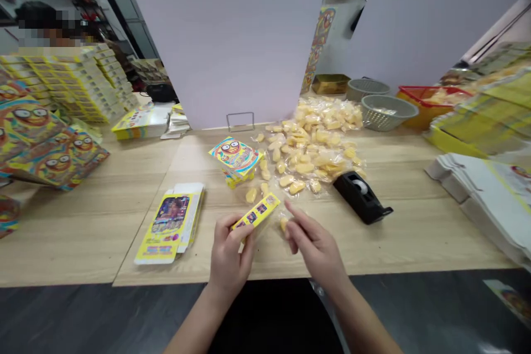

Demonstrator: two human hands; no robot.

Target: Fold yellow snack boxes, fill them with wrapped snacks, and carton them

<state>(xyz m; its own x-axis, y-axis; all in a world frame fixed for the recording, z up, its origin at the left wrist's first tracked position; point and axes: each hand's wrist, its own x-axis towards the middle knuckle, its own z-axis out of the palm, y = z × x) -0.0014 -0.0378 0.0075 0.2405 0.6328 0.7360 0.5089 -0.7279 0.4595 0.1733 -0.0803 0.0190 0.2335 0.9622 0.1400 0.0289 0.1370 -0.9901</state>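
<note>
My left hand [230, 257] grips a narrow yellow printed box [259, 211], with one slim side facing up. Close to its right, my right hand [313, 246] pinches a clear plastic packet [284, 224] with a yellow piece inside; the index finger points out toward the box. A heap of similar wrapped yellow pieces [305, 167] spreads over the table beyond both hands. Behind the held box lies a small stack of colourful printed cards [235, 156]. Flattened yellow-and-white cartons [170, 227] rest to the left of my left hand.
A black tape dispenser [362, 197] stands right of the heap. Grey baskets [388, 113] and a red-rimmed bin [421, 105] are behind it. White folded cartons [481, 193] lie at right. Stacked boxes [62, 86] fill the left, with a person behind them. A pale panel [232, 38] rises ahead.
</note>
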